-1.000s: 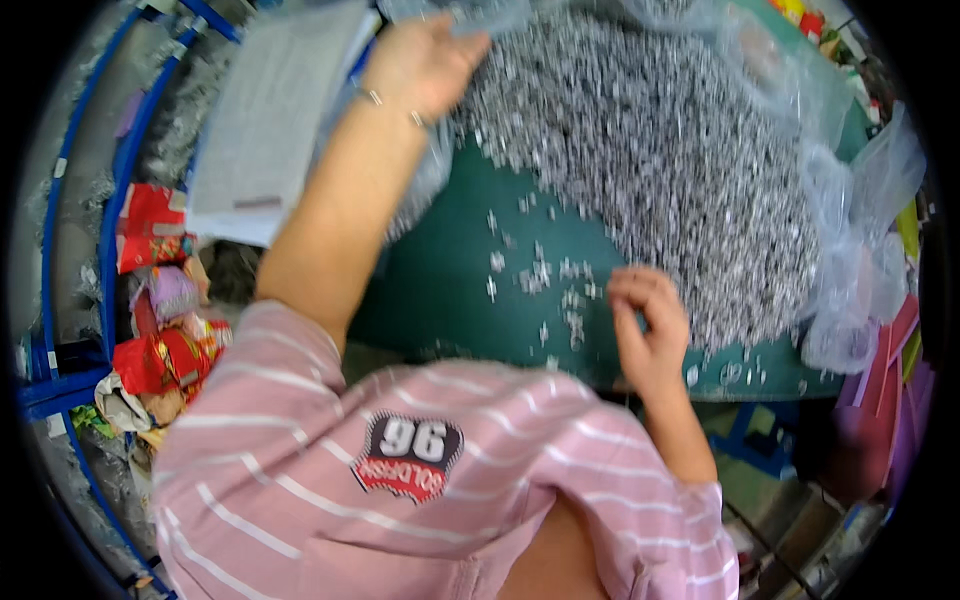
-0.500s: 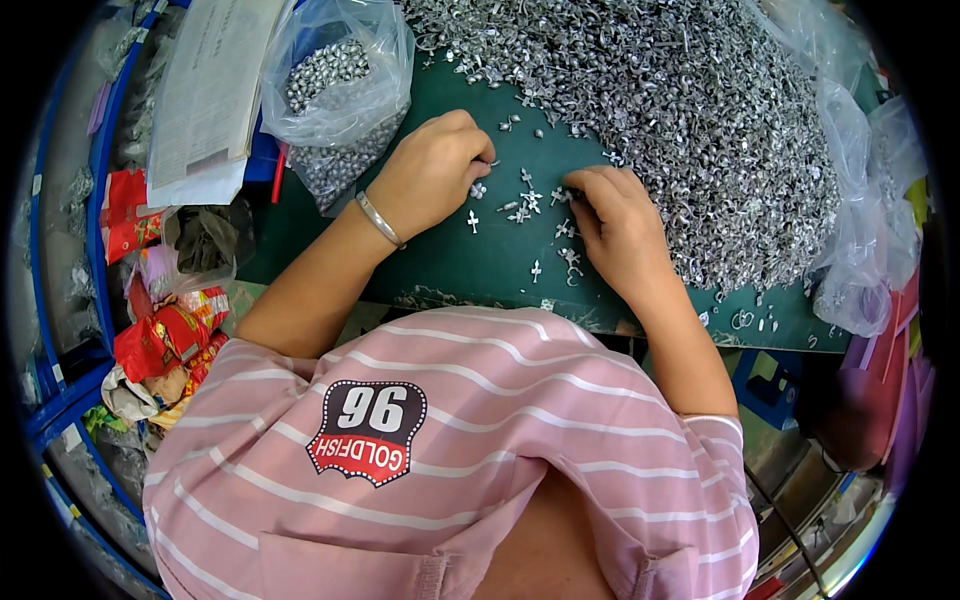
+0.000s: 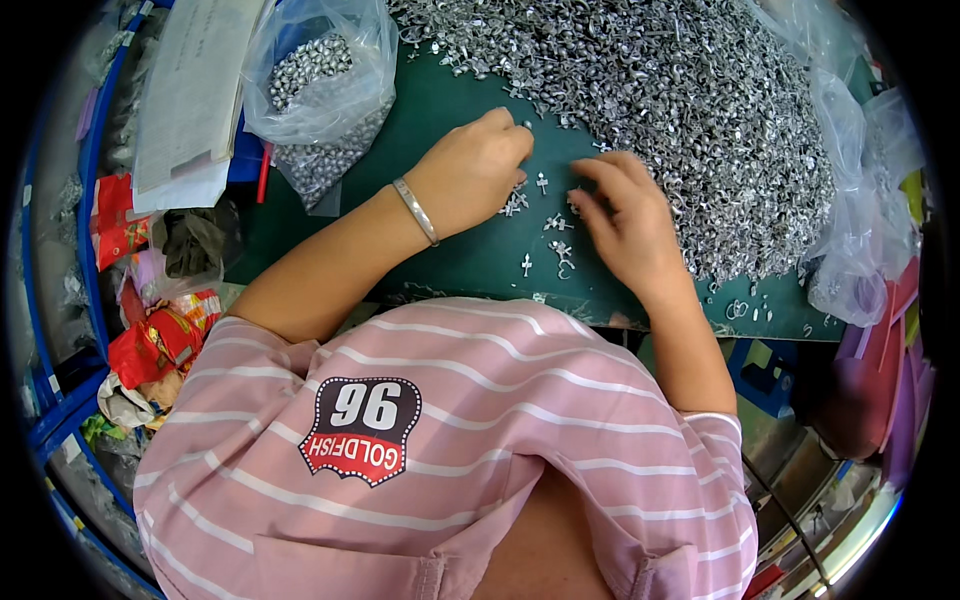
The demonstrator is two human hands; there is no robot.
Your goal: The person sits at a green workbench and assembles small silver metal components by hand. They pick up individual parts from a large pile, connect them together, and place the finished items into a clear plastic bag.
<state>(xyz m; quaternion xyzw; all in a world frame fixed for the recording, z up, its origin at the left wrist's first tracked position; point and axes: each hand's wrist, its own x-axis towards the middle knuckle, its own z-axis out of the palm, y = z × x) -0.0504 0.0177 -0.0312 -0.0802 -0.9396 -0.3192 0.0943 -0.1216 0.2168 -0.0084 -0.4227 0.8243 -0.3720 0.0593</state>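
My left hand (image 3: 475,165), with a silver bangle (image 3: 416,212) at its wrist, is closed over the green table, its fingertips turned under and out of sight. A small round bead (image 3: 527,125) shows just beyond its knuckles. Close below the fingers lies a cluster of silver-coloured metal charms (image 3: 515,202). Opposite, my right hand (image 3: 632,222) is open, thumb and forefinger apart, beside a tiny metal piece (image 3: 574,208) near the thumb tip. Between the hands stands out a cross-shaped charm (image 3: 542,183); another cross charm (image 3: 527,264) and several linked pieces (image 3: 562,255) lie nearer me.
A large heap of small metal charms (image 3: 700,130) covers the table's far right. A clear plastic bag of round beads (image 3: 320,165) stands far left, with papers (image 3: 190,110) and a red pen (image 3: 264,172) beside it. Crumpled plastic (image 3: 850,220) lines the right edge.
My left hand has moved right, closer to the right hand, and is now over where some charms lay. My right hand's thumb and forefinger have spread. The view has shifted slightly.
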